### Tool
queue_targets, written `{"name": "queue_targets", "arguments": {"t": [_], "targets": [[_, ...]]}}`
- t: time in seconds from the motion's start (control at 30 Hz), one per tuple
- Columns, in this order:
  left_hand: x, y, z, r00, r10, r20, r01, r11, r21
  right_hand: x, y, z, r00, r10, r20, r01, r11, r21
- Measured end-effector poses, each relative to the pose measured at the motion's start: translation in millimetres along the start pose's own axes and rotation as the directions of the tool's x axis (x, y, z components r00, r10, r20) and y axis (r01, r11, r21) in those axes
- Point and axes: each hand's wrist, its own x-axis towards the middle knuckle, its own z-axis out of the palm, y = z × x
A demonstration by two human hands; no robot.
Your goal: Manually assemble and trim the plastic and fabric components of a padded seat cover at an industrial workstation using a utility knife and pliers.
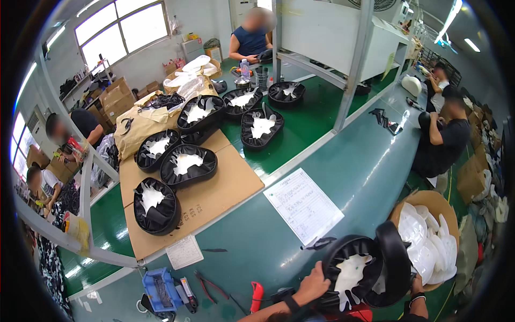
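Note:
At the lower right, my left hand (313,284) grips the near left edge of a black padded seat (328,257), with its underside up. Gathered black cover folds over its rim, around a white plastic base (351,271). Standing on edge against its right side is a second black seat (396,263), smooth side partly showing. My right hand (417,290) is closed at that seat's right edge, its fingers partly hidden behind it. A red-handled tool (257,296) lies left of my left forearm, and a red object (348,313) shows beneath the seats.
Several similar black seats (189,163) lie on cardboard (230,188) at the left. A printed sheet (303,206), pliers (210,287) and a blue bin (161,290) are on the green table. A carton of white plastic shells (397,214) stands right. Other people work around the room.

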Motion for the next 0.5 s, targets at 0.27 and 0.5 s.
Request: {"name": "queue_targets", "arguments": {"t": [0.27, 0.5], "targets": [[29.4, -71.3, 127.8, 0.938, 0.295, 0.181, -0.319, 0.94, 0.122, 7.3, 96.6, 68.1, 0.996, 0.083, -0.02, -0.074, 0.716, -0.694], [58.6, 4.6, -140.7, 0.962, 0.076, 0.263, -0.057, 0.995, -0.077, 38.5, -190.4, 223.4, 0.313, 0.383, 0.869, 0.324, 0.817, -0.477]]}}
